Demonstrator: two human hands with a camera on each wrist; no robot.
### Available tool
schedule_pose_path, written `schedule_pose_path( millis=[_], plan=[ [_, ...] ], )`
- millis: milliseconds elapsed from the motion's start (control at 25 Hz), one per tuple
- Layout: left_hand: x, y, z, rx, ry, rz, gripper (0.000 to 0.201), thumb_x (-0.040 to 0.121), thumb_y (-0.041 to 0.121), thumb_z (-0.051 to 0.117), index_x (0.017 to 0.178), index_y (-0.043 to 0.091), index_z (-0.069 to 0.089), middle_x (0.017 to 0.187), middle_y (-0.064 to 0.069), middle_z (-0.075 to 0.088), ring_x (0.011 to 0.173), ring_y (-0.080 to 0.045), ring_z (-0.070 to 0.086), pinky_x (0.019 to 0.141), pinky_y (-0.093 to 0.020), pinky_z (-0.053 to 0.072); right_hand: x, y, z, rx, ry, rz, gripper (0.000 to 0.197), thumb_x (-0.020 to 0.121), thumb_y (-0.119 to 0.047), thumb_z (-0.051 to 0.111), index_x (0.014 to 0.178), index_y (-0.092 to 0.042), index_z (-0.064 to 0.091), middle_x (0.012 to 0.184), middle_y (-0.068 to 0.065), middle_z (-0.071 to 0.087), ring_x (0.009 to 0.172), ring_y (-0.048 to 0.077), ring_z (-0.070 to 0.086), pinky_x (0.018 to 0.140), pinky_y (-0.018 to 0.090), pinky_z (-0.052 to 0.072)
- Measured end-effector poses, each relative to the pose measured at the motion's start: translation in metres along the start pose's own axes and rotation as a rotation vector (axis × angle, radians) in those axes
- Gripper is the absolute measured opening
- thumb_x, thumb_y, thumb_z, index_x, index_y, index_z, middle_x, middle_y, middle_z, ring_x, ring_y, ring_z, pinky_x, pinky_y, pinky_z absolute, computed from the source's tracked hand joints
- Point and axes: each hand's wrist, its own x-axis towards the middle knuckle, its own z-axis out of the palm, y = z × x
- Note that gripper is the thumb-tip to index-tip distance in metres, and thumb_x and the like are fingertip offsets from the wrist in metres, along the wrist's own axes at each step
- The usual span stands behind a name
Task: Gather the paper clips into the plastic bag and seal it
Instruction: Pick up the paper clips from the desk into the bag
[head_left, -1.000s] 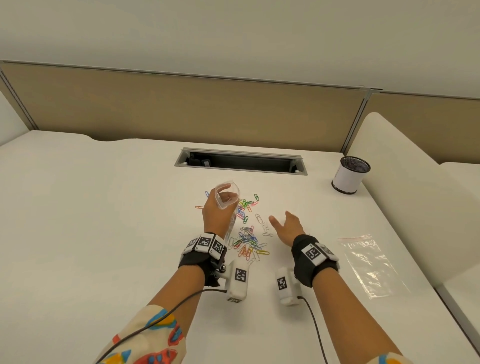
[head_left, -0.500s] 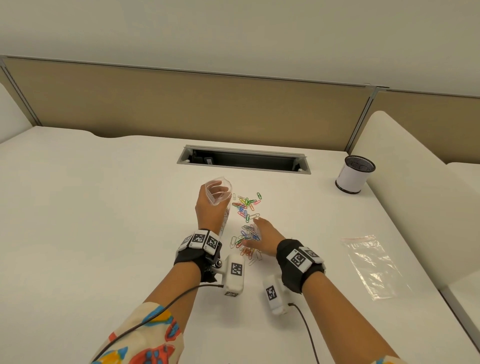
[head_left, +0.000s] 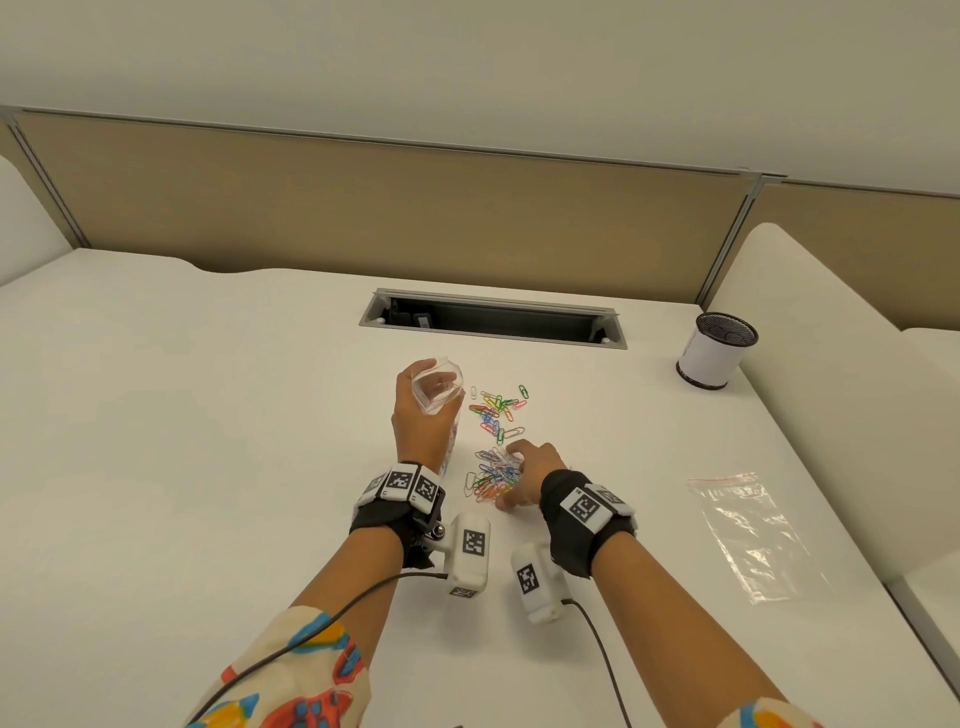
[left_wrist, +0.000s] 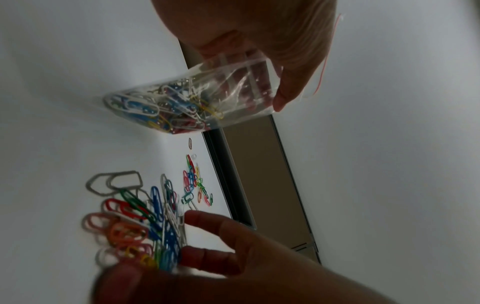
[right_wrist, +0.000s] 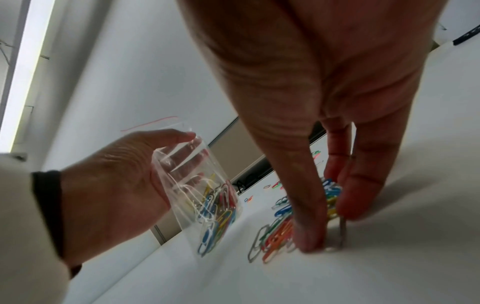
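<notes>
Now the right hand (head_left: 524, 475) has dropped from open air onto the nearer heap of paper clips (head_left: 493, 475), where a second ago it hovered with fingers spread, well clear of them. Its thumb and fingers (right_wrist: 355, 197) have curled down around the heap and closed on a bunch, tips touching the table (head_left: 208, 467). I take that as the start of another handful, so the filling is still under way and sealing is some way off.

The left hand (head_left: 421, 421) has hardly moved; it stays just left of the clips, fingers curled round the plastic bag (head_left: 439, 389) and propping its mouth wide open, pointing upward. The bag is clear and soft, with a thin red line by its opening, and its lower end, resting on or just above the table, already holds a tangle of coloured clips.

A second, looser scatter of clips (head_left: 496, 405) lies further toward the table's far edge, beside the bag. Both patches sit around the middle of the table, nearer than the cable slot (head_left: 493, 319). Another bag (head_left: 753, 535) lies flat near the right edge.
</notes>
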Motion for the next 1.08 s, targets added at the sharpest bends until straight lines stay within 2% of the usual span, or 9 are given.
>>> schedule_pose_path(
  millis=[80,160,280,360,440,520,760,960,1080],
  plan=[
    [0.0,-0.001,-0.002,0.028,-0.012,0.019,0.049,0.079,0.006,0.071,0.122,0.012,0.049,0.108,0.002,0.06,0.094,-0.009,0.061,0.075,0.001,0.046,0.005,-0.005,-0.001,0.025,0.047,-0.018,0.074,0.073,-0.024,0.078,0.136,-0.019,0.04,0.137,0.013,0.04,0.122,0.03,0.05,0.103,0.036,0.042],
    [0.001,-0.003,-0.004,0.063,-0.016,0.03,0.049,0.079,0.009,0.071,0.124,0.012,0.05,0.108,0.0,0.06,0.095,-0.014,0.061,0.075,0.002,0.045,0.007,-0.009,-0.002,0.021,0.087,-0.048,0.074,0.072,-0.028,0.078,0.135,-0.018,0.041,0.139,0.013,0.041,0.125,0.03,0.047,0.105,0.036,0.04],
    [0.003,-0.005,-0.007,0.089,-0.012,0.033,0.051,0.08,0.01,0.071,0.126,0.011,0.05,0.106,0.0,0.06,0.096,-0.015,0.059,0.073,0.005,0.043,0.005,-0.013,0.003,-0.088,0.056,-0.122,0.085,0.074,-0.039,0.074,0.145,-0.023,0.029,0.15,0.012,0.027,0.138,0.032,0.028,0.114,0.042,0.029],
    [0.003,-0.006,-0.007,0.108,-0.022,0.03,0.052,0.08,0.011,0.07,0.128,0.013,0.049,0.107,0.001,0.06,0.098,-0.014,0.058,0.073,0.006,0.042,0.003,-0.015,0.009,-0.175,-0.004,-0.181,0.084,0.077,-0.04,0.071,0.146,-0.026,0.026,0.155,0.01,0.019,0.142,0.031,0.021,0.116,0.043,0.024],
    [0.003,-0.006,-0.007,0.109,-0.03,0.029,0.053,0.081,0.011,0.07,0.129,0.013,0.048,0.107,0.0,0.06,0.1,-0.014,0.057,0.074,0.006,0.041,0.002,-0.018,0.014,-0.242,-0.01,-0.236,0.07,0.081,-0.035,0.068,0.142,-0.026,0.035,0.154,0.009,0.024,0.14,0.031,0.025,0.116,0.041,0.024],
    [0.003,-0.007,-0.006,0.109,-0.03,0.029,0.053,0.08,0.01,0.07,0.129,0.013,0.048,0.107,0.0,0.061,0.1,-0.014,0.057,0.076,0.006,0.042,0.003,-0.02,0.016,-0.274,0.024,-0.274,0.057,0.084,-0.026,0.066,0.137,-0.022,0.045,0.146,0.011,0.037,0.134,0.033,0.036,0.112,0.038,0.029],
    [0.003,-0.009,-0.005,0.151,-0.044,0.042,0.053,0.08,0.011,0.071,0.129,0.014,0.048,0.108,0.002,0.059,0.099,-0.012,0.057,0.075,0.006,0.041,0.001,-0.023,0.012,-0.192,0.125,-0.268,0.032,0.086,-0.007,0.058,0.117,-0.01,0.064,0.127,0.015,0.055,0.119,0.032,0.053,0.1,0.031,0.042],
    [0.001,-0.01,-0.006,0.139,-0.044,0.054,0.052,0.079,0.01,0.072,0.125,0.015,0.05,0.107,0.002,0.061,0.097,-0.011,0.059,0.075,0.005,0.042,0.0,-0.019,0.005,-0.041,0.167,-0.193,0.024,0.083,-0.01,0.066,0.106,-0.01,0.072,0.12,0.01,0.066,0.11,0.027,0.061,0.089,0.024,0.046],
    [0.0,-0.01,-0.006,0.142,-0.049,0.048,0.051,0.079,0.011,0.072,0.124,0.017,0.049,0.11,0.003,0.06,0.099,-0.012,0.059,0.074,0.004,0.044,-0.005,-0.014,-0.006,0.187,0.228,-0.158,0.021,0.08,-0.015,0.071,0.1,-0.01,0.074,0.11,0.008,0.071,0.102,0.022,0.063,0.083,0.02,0.043]
  ],
)
